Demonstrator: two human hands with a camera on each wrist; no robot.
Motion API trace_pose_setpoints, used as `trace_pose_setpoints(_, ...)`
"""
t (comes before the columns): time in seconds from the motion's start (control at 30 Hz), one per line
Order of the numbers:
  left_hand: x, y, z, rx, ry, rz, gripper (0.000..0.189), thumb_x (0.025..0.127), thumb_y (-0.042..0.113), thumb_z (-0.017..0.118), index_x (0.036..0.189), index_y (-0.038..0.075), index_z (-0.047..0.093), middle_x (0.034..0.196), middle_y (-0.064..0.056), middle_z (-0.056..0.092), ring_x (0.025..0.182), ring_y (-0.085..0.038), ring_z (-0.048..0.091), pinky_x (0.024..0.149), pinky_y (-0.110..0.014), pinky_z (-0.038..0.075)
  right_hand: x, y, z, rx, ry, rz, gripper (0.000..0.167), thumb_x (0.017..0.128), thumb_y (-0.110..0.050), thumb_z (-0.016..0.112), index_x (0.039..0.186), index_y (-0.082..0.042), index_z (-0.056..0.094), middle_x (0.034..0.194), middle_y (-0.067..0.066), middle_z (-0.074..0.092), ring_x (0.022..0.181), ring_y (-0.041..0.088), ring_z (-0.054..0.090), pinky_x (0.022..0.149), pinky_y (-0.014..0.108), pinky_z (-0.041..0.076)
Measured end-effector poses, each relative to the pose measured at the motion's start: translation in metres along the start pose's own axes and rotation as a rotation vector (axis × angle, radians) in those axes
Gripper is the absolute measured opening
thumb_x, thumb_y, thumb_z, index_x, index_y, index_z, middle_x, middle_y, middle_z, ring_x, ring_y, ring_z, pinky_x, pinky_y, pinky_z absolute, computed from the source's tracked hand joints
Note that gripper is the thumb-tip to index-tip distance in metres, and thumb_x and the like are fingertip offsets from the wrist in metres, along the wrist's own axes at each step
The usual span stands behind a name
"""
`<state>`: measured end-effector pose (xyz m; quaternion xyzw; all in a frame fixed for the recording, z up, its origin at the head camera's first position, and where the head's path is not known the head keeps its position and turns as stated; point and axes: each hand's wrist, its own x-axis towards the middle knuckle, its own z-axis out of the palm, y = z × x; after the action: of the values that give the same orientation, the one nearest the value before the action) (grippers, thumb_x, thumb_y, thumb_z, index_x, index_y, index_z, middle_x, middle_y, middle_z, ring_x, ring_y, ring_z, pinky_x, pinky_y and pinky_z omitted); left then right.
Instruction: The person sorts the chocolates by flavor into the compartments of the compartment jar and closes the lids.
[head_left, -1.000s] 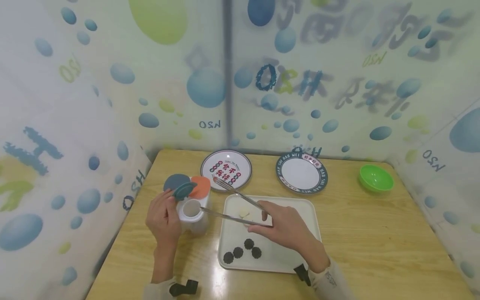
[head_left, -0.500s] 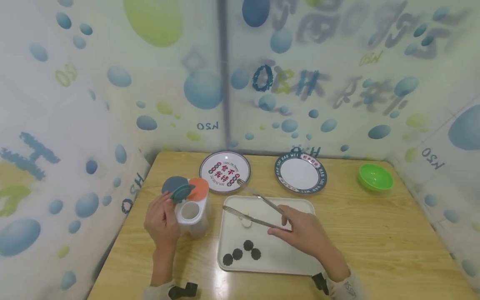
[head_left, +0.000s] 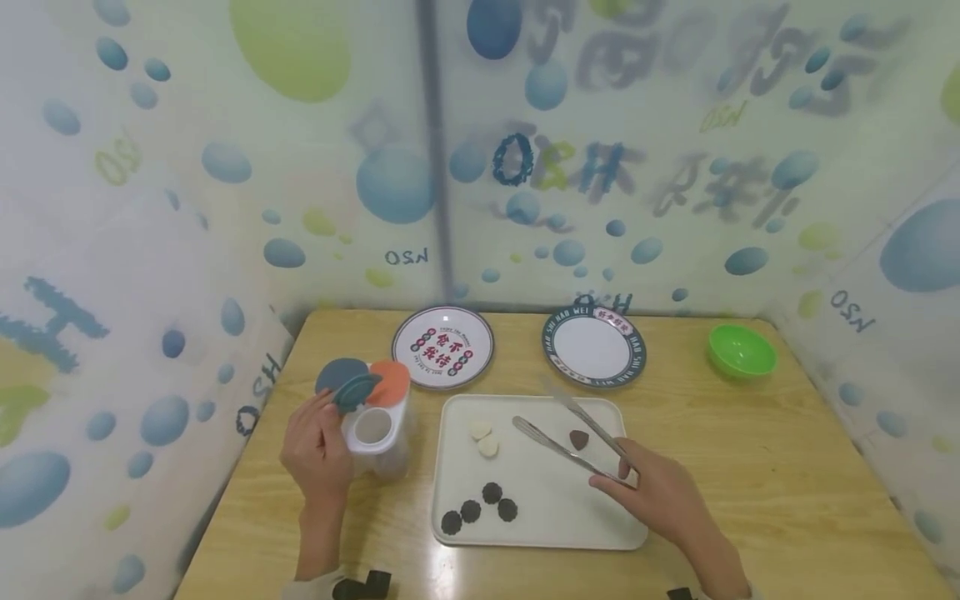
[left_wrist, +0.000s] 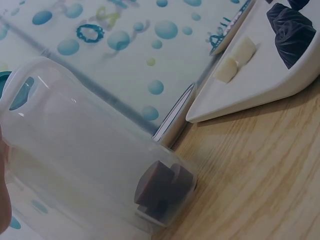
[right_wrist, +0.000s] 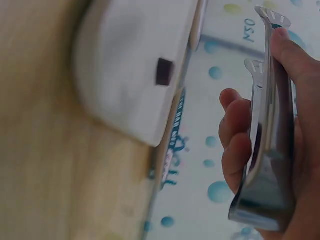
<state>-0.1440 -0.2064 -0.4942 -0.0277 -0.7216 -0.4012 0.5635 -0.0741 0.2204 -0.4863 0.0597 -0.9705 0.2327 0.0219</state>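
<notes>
My left hand pinches the raised teal lid of a clear container with a white top. The round mouth under that lid is uncovered; blue and orange lids cover other sections. Through its wall, brown pieces show at the bottom in the left wrist view. With my right hand I grip metal tongs, arms spread and nothing between the tips. They hang over the white tray, close to a lone brown piece. Cream discs and several black fluted pieces lie there too.
Behind the tray are a plate with red characters and a blue-rimmed plate. A green bowl stands at the table's back right. Patterned wall panels close off the back and sides of the wooden table.
My right hand has drawn the tongs away from the container's mouth, rightward across the tray. The brown piece at the tray's right now shows. My left hand keeps hold of the teal lid.
</notes>
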Motion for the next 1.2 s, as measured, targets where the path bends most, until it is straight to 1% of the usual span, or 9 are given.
trace_pose_setpoints(0.03, 0.0, 0.0, 0.0, 0.001, -0.003, -0.003, 0.019, 0.089, -0.002, 0.06, 0.076, -0.011, 0.07, 0.087, -0.027, 0.074, 0.089, -0.046, 0.069, 0.099, -0.017, 0.046, -0.003, 0.005, 0.001, 0.001, 0.001, 0.012, 0.048, 0.08, -0.062, 0.072, 0.1, -0.02, 0.062, 0.062, -0.014, 0.045, 0.051, 0.002, 0.036, 0.047, 0.022, 0.032)
trace_pose_setpoints(0.17, 0.0, -0.001, -0.002, 0.011, -0.02, -0.012, 0.024, 0.091, 0.002, 0.061, 0.073, -0.01, 0.069, 0.09, -0.025, 0.075, 0.091, -0.044, 0.069, 0.1, -0.017, 0.046, -0.017, 0.022, 0.001, -0.008, -0.015, 0.065, 0.047, 0.082, -0.062, 0.071, 0.099, -0.019, 0.061, 0.066, -0.013, 0.047, 0.054, 0.003, 0.038, 0.05, 0.023, 0.032)
trace_pose_setpoints(0.27, -0.001, -0.001, -0.002, 0.011, -0.024, -0.015, 0.025, 0.093, 0.004, 0.061, 0.073, -0.009, 0.069, 0.091, -0.023, 0.075, 0.093, -0.041, 0.07, 0.1, -0.018, 0.047, -0.026, 0.033, 0.001, -0.012, -0.055, 0.118, 0.049, 0.083, -0.061, 0.07, 0.101, -0.016, 0.062, 0.067, -0.011, 0.049, 0.056, 0.006, 0.041, 0.053, 0.024, 0.034)
trace_pose_setpoints(0.4, -0.001, -0.002, -0.002, 0.013, -0.017, -0.012, 0.025, 0.093, 0.004, 0.061, 0.074, -0.009, 0.07, 0.09, -0.024, 0.075, 0.092, -0.04, 0.07, 0.099, -0.018, 0.047, -0.034, 0.043, 0.0, -0.034, -0.117, 0.192, 0.07, 0.082, -0.064, 0.069, 0.121, -0.006, 0.063, 0.069, -0.006, 0.054, 0.063, 0.012, 0.046, 0.058, 0.03, 0.04)
trace_pose_setpoints(0.53, 0.0, -0.002, -0.001, 0.014, 0.004, -0.012, 0.025, 0.091, 0.001, 0.061, 0.07, -0.01, 0.067, 0.089, -0.025, 0.074, 0.09, -0.043, 0.069, 0.099, -0.018, 0.047, -0.035, 0.048, 0.001, -0.04, -0.137, 0.2, 0.08, 0.083, -0.066, 0.066, 0.127, 0.0, 0.061, 0.069, -0.004, 0.054, 0.065, 0.014, 0.047, 0.061, 0.033, 0.043)
trace_pose_setpoints(0.67, 0.002, 0.003, 0.001, 0.004, 0.018, -0.009, 0.025, 0.089, -0.005, 0.059, 0.064, -0.012, 0.062, 0.087, -0.028, 0.073, 0.088, -0.047, 0.069, 0.098, -0.017, 0.047, -0.037, 0.049, 0.004, -0.027, -0.139, 0.194, 0.073, 0.084, -0.063, 0.067, 0.123, -0.001, 0.062, 0.065, -0.004, 0.049, 0.062, 0.014, 0.045, 0.057, 0.032, 0.04)
trace_pose_setpoints(0.97, 0.011, 0.028, 0.002, -0.01, 0.034, 0.007, 0.023, 0.087, -0.009, 0.057, 0.065, -0.015, 0.06, 0.084, -0.032, 0.071, 0.085, -0.051, 0.067, 0.098, -0.019, 0.048, -0.04, 0.053, 0.009, -0.042, -0.093, 0.158, 0.057, 0.084, -0.056, 0.071, 0.115, -0.008, 0.064, 0.063, -0.006, 0.046, 0.06, 0.014, 0.044, 0.056, 0.032, 0.038)
trace_pose_setpoints(1.1, 0.011, 0.028, 0.002, -0.011, 0.03, 0.008, 0.023, 0.087, -0.008, 0.057, 0.066, -0.015, 0.061, 0.083, -0.032, 0.071, 0.085, -0.051, 0.067, 0.099, -0.018, 0.047, -0.04, 0.053, 0.009, -0.035, -0.107, 0.161, 0.055, 0.085, -0.056, 0.071, 0.116, -0.011, 0.064, 0.062, -0.006, 0.046, 0.059, 0.013, 0.044, 0.056, 0.032, 0.036)
trace_pose_setpoints(1.2, 0.01, 0.024, 0.004, -0.023, 0.035, 0.013, 0.023, 0.089, -0.006, 0.057, 0.069, -0.016, 0.063, 0.084, -0.033, 0.07, 0.085, -0.052, 0.067, 0.098, -0.017, 0.047, -0.04, 0.054, 0.01, -0.036, -0.098, 0.148, 0.053, 0.085, -0.054, 0.072, 0.116, -0.013, 0.066, 0.067, -0.005, 0.054, 0.062, 0.013, 0.048, 0.058, 0.034, 0.042)
